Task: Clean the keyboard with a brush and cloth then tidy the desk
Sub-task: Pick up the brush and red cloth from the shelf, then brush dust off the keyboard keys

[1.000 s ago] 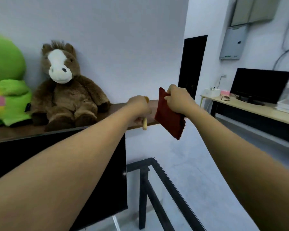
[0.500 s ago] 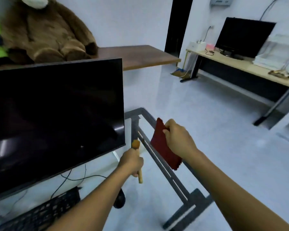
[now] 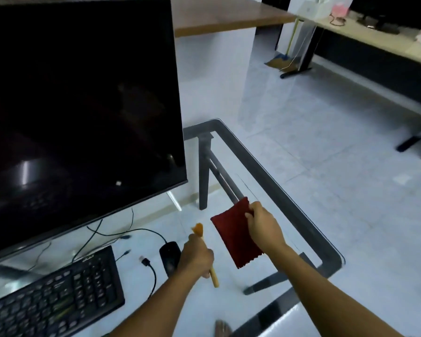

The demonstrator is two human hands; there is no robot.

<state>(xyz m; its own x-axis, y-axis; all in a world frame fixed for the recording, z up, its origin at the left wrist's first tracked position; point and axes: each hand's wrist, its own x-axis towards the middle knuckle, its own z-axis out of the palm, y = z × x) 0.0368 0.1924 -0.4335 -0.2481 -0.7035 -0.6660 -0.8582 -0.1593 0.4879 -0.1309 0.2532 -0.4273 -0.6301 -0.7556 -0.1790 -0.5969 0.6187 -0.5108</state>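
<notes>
A black keyboard [image 3: 56, 297] lies at the lower left of the glass desk [image 3: 301, 212]. My left hand [image 3: 196, 257] grips a small wooden-handled brush [image 3: 214, 278], its orange tip poking up above my fist. My right hand [image 3: 263, 227] pinches the top edge of a dark red cloth [image 3: 233, 237], which hangs down over the desk's right part. Both hands hover to the right of the keyboard, above the glass.
A large black monitor [image 3: 83, 105] stands at the back left. A black mouse [image 3: 170, 255] and loose cables with a USB plug [image 3: 145, 261] lie between the keyboard and my left hand. The desk's right edge is close to my right arm. Other desks stand beyond.
The view has tilted down from the shelf with plush toys to the desk. Both hands have lowered toward the glass, still holding the brush and cloth.
</notes>
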